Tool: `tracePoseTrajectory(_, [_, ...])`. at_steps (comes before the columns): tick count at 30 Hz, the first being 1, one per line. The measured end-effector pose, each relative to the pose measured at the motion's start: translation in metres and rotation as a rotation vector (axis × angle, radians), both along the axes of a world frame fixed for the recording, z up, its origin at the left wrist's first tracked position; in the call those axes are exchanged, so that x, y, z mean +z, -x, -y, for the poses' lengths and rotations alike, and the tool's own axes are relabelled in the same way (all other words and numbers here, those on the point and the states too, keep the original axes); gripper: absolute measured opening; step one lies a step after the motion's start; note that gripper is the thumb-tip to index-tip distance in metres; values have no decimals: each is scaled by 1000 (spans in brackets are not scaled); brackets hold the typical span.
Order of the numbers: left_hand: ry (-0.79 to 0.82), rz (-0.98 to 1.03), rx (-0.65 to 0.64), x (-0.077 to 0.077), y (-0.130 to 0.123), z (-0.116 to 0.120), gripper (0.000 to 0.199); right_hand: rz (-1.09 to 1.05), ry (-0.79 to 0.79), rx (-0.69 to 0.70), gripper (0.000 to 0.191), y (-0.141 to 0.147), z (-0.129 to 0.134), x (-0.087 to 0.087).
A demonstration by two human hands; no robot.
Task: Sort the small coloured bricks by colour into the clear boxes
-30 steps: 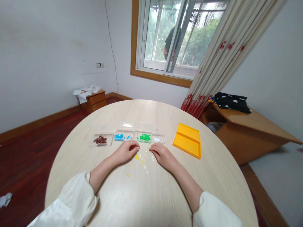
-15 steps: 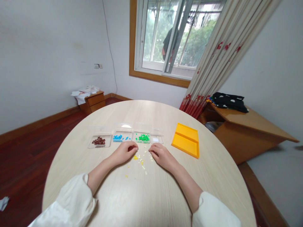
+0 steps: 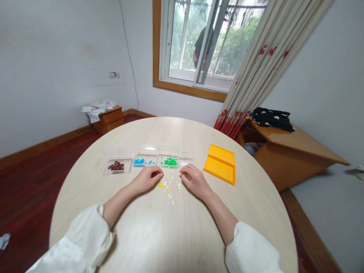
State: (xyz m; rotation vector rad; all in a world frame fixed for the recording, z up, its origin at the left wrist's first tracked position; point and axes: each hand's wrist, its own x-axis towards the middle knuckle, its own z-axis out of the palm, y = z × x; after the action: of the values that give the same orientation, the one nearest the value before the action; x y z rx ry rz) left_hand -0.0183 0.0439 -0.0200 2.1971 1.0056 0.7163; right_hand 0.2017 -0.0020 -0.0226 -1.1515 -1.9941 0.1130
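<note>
Left hand (image 3: 148, 179): fingertips drawn together | Right hand (image 3: 195, 180): fingers curled towards thumb (cannot tell whether either pinches anything) | Yellow pieces (image 3: 160, 185), cream pieces (image 3: 165, 184): on table (image 3: 136, 235), some between hands, some nearer | 4 clear boxes (image 3: 127, 166): just beyond

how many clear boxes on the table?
4, in a row on the table. Left to right: first box with brown pieces, second box with blue pieces, third box with green pieces, fourth box with something white. No others show.
</note>
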Motion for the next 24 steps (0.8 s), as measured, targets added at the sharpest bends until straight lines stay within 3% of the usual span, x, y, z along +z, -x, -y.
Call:
tracePoseTrajectory(3, [-5,-6,5,-1,0,-1,25,-151,-131,-164,13,-6,-4,1])
tracePoseTrajectory(7, [4,-12,0,-3,0,-1,25,-309,-120,-326,12,-15,-13,-3])
tracePoseTrajectory(15, [4,-9,0,-3,1,-2,24,-405,4,-320,28,-19,-18,-11])
tracePoseTrajectory(24, [18,-1,-7,2,1,0,24,-153,-80,-299,16,-15,-7,-1])
